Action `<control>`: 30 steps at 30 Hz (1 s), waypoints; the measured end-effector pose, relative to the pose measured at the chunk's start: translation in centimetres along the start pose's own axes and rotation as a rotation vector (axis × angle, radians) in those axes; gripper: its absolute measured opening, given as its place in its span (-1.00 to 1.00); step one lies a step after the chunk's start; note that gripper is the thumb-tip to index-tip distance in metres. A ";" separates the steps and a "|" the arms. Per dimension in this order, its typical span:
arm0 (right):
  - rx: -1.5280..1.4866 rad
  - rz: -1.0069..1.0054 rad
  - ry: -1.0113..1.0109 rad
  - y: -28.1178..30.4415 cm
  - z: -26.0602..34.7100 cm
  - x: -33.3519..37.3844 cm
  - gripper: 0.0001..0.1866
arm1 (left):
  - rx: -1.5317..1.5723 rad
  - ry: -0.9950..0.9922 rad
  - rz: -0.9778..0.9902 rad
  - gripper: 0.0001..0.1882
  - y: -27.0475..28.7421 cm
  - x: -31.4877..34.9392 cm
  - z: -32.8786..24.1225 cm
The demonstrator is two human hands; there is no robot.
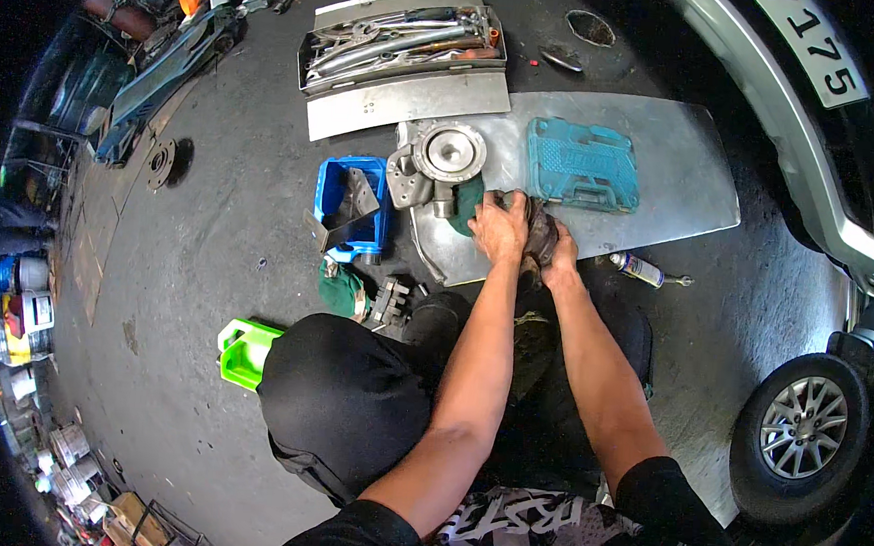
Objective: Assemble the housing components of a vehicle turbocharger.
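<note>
Between my hands is a dark brown, rusty-looking cast metal part [541,237], held low over the near edge of a silver metal sheet [667,231]. My left hand [500,229] is closed over its left and upper side, fingers bent on it. From the right, my right hand [561,258] grips the lower side; some of its fingers are hidden behind the part. Left of my left hand, a round grey cast-metal housing [443,155] rests on the sheet. A green cloth [467,207] lies between that housing and my left hand.
Beyond my hands lies a teal tool case [583,164]. An open metal toolbox [407,86] full of wrenches stands farther back. Leftward are a blue bin [379,206] and a bright green tray [245,354]. A spray can [639,269] lies right, and a vehicle wheel [802,428] stands far right.
</note>
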State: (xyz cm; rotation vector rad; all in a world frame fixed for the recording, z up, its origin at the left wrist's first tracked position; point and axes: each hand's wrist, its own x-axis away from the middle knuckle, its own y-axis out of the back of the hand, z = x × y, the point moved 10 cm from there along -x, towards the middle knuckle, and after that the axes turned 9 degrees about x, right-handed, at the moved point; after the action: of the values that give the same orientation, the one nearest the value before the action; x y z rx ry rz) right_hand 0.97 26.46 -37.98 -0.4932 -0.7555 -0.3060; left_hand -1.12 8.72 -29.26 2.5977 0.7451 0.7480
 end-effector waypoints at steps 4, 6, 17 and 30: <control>0.035 -0.036 -0.020 0.8 -0.6 -0.6 -0.59 | -0.032 0.063 0.031 -0.31 -0.5 0.3 0.6; 0.041 0.064 -0.018 -0.1 -0.6 -0.5 -0.59 | 0.003 0.050 0.072 -0.34 -0.6 0.0 0.6; -0.003 0.325 -0.074 -6.5 -2.9 5.3 -0.57 | 0.089 0.098 0.167 -0.31 5.7 0.0 1.0; -0.114 0.536 0.094 -24.0 -0.5 14.0 -0.62 | 0.198 -0.304 -0.137 -0.42 24.8 -0.5 -10.0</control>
State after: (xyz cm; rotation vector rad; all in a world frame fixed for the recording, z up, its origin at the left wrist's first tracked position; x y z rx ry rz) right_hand 0.46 4.70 -20.71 -0.7614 -0.4918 0.1280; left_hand 2.48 -9.89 -10.42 2.7112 0.9274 0.2405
